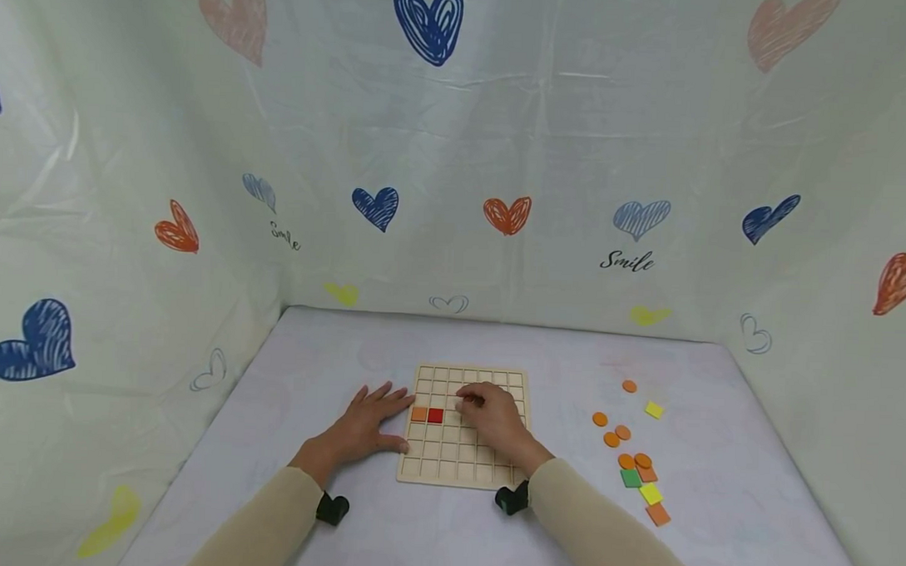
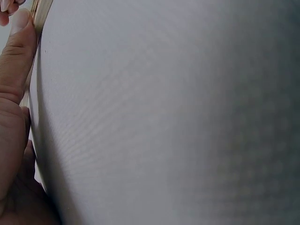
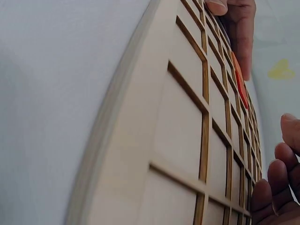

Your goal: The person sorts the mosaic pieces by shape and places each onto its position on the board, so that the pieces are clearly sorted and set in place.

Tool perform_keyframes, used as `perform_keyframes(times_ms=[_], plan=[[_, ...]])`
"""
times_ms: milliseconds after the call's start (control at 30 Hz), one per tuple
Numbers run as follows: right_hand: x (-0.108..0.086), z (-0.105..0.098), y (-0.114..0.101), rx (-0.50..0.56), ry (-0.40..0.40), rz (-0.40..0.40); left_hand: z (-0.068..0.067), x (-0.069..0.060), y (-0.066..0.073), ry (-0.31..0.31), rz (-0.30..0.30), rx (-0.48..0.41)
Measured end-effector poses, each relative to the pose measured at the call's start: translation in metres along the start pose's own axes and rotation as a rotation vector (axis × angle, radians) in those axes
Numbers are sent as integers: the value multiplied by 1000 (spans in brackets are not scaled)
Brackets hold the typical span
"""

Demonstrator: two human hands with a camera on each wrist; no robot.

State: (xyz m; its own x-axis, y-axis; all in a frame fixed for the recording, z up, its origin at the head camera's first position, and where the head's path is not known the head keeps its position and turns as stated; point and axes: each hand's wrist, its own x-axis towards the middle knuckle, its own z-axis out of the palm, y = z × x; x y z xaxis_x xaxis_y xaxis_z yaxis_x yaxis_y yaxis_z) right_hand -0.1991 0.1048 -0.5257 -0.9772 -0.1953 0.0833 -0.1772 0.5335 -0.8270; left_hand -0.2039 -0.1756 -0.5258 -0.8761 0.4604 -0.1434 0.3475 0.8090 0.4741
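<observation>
A wooden grid board [image 1: 457, 475] lies flat on the table. Two square tiles sit side by side in its left cells: an orange tile [image 1: 418, 414] at the edge and a red tile [image 1: 435, 416] beside it. My left hand [image 1: 361, 425], fingers spread, rests along the board's left edge, its thumb touching the side in the left wrist view. Over the middle of the board is my right hand [image 1: 496, 418], to the right of the red tile. In the right wrist view its fingers [image 3: 277, 180] are loosely bent, thumb apart, with nothing visible between them.
Right of the board, loose pieces lie scattered on the white table [image 1: 346, 354]: several orange discs [image 1: 611, 439], a green square [image 1: 631, 478], yellow squares [image 1: 654, 410] and orange squares [image 1: 658, 514]. A heart-printed curtain [image 1: 443, 133] hangs around the back and sides.
</observation>
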Motion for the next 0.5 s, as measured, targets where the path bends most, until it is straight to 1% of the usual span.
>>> perform_keyframes(times_ms=[133,233,500], plan=[[-5,-9,1,5,0,16,0,0,0,1,6,-4],[-10,-17,3,4,5,26,1,1,-1,-4,-2,-2],[-26,-44,8,-47,39,27,4,2,-3,3,-1,10]])
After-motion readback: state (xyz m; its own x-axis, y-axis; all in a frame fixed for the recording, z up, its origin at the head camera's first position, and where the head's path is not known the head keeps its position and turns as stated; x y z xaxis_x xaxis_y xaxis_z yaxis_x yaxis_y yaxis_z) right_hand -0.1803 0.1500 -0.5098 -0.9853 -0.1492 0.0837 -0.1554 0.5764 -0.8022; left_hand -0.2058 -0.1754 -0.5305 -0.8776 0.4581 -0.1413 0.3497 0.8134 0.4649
